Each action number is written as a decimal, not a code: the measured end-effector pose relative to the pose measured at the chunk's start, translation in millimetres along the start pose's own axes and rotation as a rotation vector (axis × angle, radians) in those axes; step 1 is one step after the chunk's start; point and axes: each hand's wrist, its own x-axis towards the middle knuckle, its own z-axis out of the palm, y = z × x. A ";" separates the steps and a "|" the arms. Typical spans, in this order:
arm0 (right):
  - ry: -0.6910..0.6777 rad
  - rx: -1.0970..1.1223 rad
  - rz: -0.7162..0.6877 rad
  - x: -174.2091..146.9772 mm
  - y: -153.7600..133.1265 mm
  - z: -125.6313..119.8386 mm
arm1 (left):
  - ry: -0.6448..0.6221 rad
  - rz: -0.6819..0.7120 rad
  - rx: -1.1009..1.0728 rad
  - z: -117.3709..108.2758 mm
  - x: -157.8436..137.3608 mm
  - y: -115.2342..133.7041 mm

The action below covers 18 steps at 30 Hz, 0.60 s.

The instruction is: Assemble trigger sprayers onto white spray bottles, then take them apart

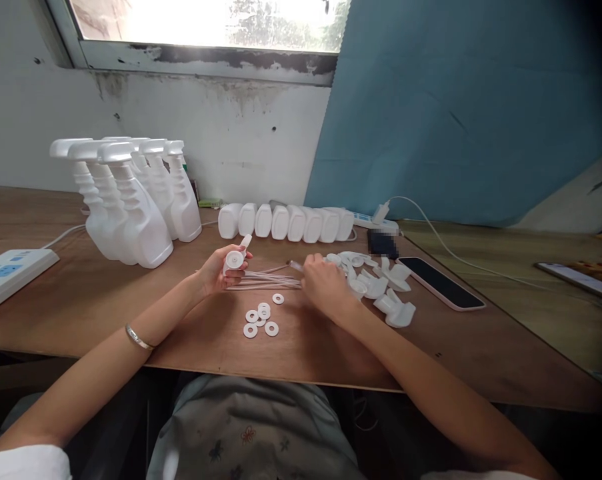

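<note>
My left hand point(217, 268) is closed around a white spray trigger head point(235, 260), its round threaded underside turned toward me. Thin white dip tubes point(265, 279) lie in a loose bundle between my hands. Over their right ends is my right hand point(323, 283), back upward with fingers curled; whether it pinches a tube is hidden. Several flat white ring gaskets point(264, 312) lie on the table in front of the tubes. Just right of my right hand sits a heap of more white trigger heads point(375, 283).
White spray bottles with heads point(141, 213) stand at the left; a row of white bottles point(295, 223) lies along the back. A phone point(441, 283) and a pixelated dark object point(382, 244) are right. Power strips point(18, 270) sit left and back, with cables.
</note>
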 end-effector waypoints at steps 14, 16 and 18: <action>0.885 0.656 -0.922 -18.3 -9.5 1.5 | 0.128 -0.040 -0.040 20.8 21.9 -13.5; 0.823 0.675 -0.894 -17.5 -11.1 3.9 | 0.145 -0.003 -0.023 17.6 21.4 -14.5; 0.761 0.704 -0.860 -16.2 -11.9 5.8 | 0.126 0.026 -0.005 14.4 20.8 -16.3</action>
